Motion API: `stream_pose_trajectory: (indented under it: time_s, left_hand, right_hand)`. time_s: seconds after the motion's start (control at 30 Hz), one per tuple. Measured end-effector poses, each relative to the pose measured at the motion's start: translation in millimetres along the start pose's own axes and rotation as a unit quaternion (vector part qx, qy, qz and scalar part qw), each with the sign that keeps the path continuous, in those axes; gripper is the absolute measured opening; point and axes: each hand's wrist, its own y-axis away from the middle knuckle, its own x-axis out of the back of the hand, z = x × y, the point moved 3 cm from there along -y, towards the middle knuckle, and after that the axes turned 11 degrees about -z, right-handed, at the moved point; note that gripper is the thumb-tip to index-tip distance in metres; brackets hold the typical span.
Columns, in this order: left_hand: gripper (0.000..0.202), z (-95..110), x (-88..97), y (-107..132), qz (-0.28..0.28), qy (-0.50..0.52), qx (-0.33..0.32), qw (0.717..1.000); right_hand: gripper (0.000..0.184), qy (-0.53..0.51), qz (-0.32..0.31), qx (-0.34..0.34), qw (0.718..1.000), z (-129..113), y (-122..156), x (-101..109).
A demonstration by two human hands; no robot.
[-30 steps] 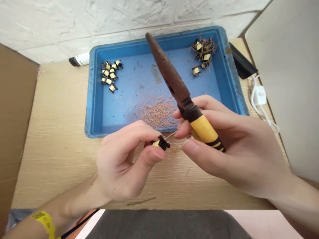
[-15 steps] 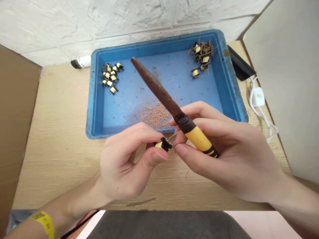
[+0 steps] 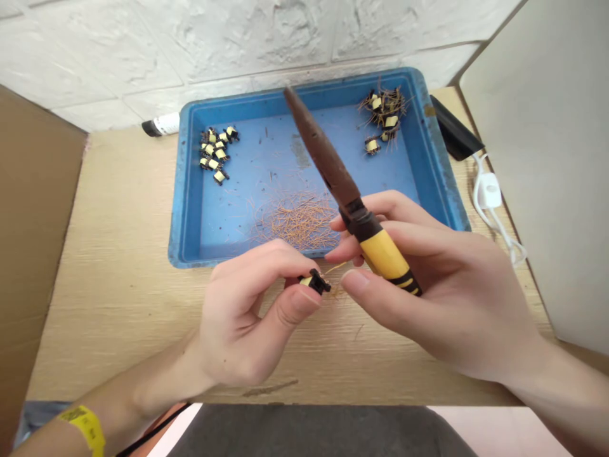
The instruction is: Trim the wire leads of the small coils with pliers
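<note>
Between thumb and forefinger, my left hand (image 3: 259, 311) pinches a small black-and-yellow transformer bobbin (image 3: 314, 281). A thin copper-coloured wire (image 3: 337, 267) sticks out from its right side toward my other hand. My right hand (image 3: 428, 285) is wrapped round a tool with a yellow-and-black handle (image 3: 386, 255) and a brown, rusty, tapered blade (image 3: 323, 146), which looks like scissors and points up and left. The right thumb and fingertips stand a little apart beside the wire's end. Whether they touch the wire I cannot tell.
A blue tray (image 3: 185, 190) holds a group of bobbins (image 3: 216, 152) at left, bobbins with long wires (image 3: 384, 114) at right, and loose wire clippings (image 3: 299, 219) in front. Behind it lies a white bottle with a black cap (image 3: 162, 125). A white cord switch (image 3: 489, 190) lies at right.
My right thumb and fingers have opened apart and drawn slightly away from the bobbin. The tool has swung a little more upright. My left hand still holds the bobbin, shifted slightly right.
</note>
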Motion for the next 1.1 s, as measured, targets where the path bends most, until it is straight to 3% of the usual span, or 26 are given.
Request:
stream_pose_trajectory:
  time_s: [0.13,0.3,0.93,1.1]
  left_hand:
    - [0.010,-0.1,-0.3,-2.2,-0.026,-0.005,-0.001,1.000]
    - [0.008,1.0,-2.7,-4.7,-0.067,-0.001,0.063,0.996]
    - [0.010,-4.0,-4.5,-3.8,-0.048,0.097,0.115,0.987]
    - [0.011,-7.3,-6.0,-3.0,-0.041,0.168,0.137,0.975]
  right_hand:
    - [0.012,0.008,-0.004,0.010,1.000,-1.3,0.7,-2.2]
    - [0.014,0.031,-0.009,0.016,0.999,-1.7,0.1,-2.4]
    - [0.015,0.044,-0.018,0.035,0.998,-2.6,2.4,-3.5]
    - [0.015,0.077,-0.032,0.042,0.996,-2.7,2.5,-5.4]
